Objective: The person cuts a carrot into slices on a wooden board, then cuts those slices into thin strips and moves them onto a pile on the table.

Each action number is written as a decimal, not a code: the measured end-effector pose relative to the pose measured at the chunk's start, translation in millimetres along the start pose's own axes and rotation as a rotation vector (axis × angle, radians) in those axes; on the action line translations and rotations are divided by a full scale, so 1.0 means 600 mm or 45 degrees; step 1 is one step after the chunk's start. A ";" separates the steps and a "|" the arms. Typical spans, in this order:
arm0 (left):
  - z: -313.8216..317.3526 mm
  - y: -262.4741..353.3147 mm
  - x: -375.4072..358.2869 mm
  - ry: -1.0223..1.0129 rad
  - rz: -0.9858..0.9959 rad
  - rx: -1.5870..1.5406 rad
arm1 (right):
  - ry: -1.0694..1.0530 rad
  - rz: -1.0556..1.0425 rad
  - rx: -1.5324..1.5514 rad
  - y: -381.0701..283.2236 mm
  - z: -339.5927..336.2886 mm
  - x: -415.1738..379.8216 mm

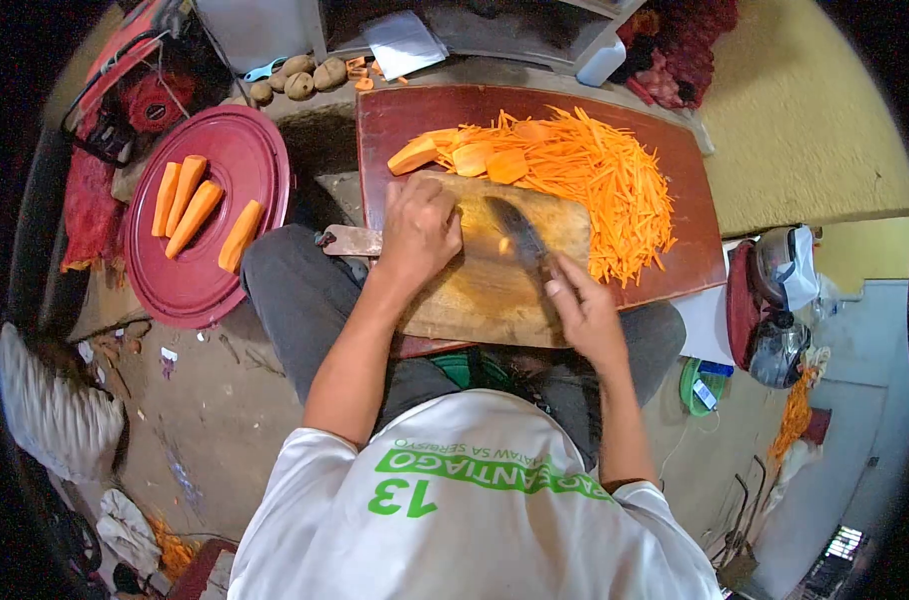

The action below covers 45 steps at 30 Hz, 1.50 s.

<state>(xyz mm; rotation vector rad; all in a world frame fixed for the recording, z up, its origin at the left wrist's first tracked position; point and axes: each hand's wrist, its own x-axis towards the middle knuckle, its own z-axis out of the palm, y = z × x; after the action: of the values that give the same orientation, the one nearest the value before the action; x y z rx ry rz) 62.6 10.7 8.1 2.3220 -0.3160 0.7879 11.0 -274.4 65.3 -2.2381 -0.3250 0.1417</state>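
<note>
A wooden cutting board (pixel 455 300) lies on a dark red board (pixel 690 190) over my lap. My right hand (pixel 585 310) is closed round the handle of a knife (pixel 516 228), whose dark blade is over the cutting board. My left hand (pixel 419 225) rests at the board's upper left with its fingers curled; whether it holds anything is hidden. A small orange piece (pixel 505 245) lies beside the blade. Beyond the cutting board are cut carrot pieces (pixel 472 159) and a large heap of thin carrot strips (pixel 615 180), which reaches down its right side.
Several peeled carrots (pixel 195 217) lie on a round red lid (pixel 265 150) at the left. Brown root vegetables (pixel 300 84) and a clear plastic sheet (pixel 405 42) are beyond the board. A green basket (pixel 697 400) with a phone stands at the right.
</note>
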 end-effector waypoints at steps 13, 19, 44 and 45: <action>-0.002 -0.004 0.003 -0.044 -0.003 0.063 | 0.422 0.112 -0.038 0.059 -0.153 0.026; -0.034 -0.012 0.020 0.097 -0.030 0.117 | 0.243 -0.055 -0.039 0.003 -0.062 0.006; 0.040 0.055 -0.006 -0.417 0.195 -0.127 | 0.248 0.004 0.063 -0.053 -0.024 -0.009; 0.035 0.049 -0.005 -0.346 0.169 -0.129 | 0.237 -0.017 0.054 -0.053 -0.023 -0.010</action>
<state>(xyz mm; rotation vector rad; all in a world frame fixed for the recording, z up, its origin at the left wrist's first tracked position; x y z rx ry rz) 57.7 -24.9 8.5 2.3299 -0.6206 0.5032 2.4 -266.9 98.7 -2.1872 -0.2336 -0.0657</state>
